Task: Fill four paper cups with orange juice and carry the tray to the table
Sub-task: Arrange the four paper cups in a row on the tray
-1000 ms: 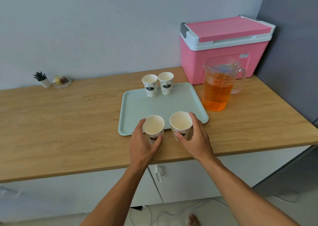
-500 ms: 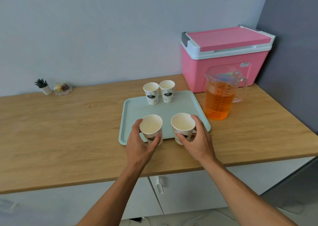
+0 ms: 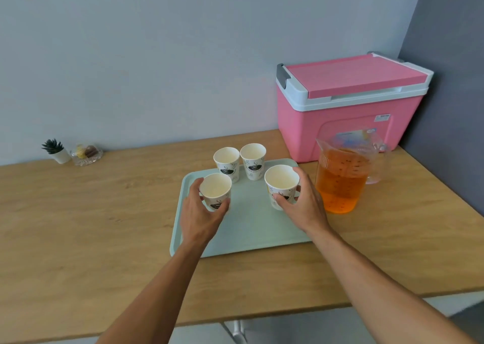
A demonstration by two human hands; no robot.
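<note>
Soft, even daylight fills the scene, bright with no hard glare. Faint shadows lie under the paper cups and beside the juice jug. Wide-angle distortion bows the countertop edge near the frame's borders. The whole picture looks slightly soft.

Two paper cups are crowding the tray's far edge; the juice pitcher is blocking its right side. The near tray and left bench are lying open.

Mint tray, white printed cups, pink cooler.
</note>
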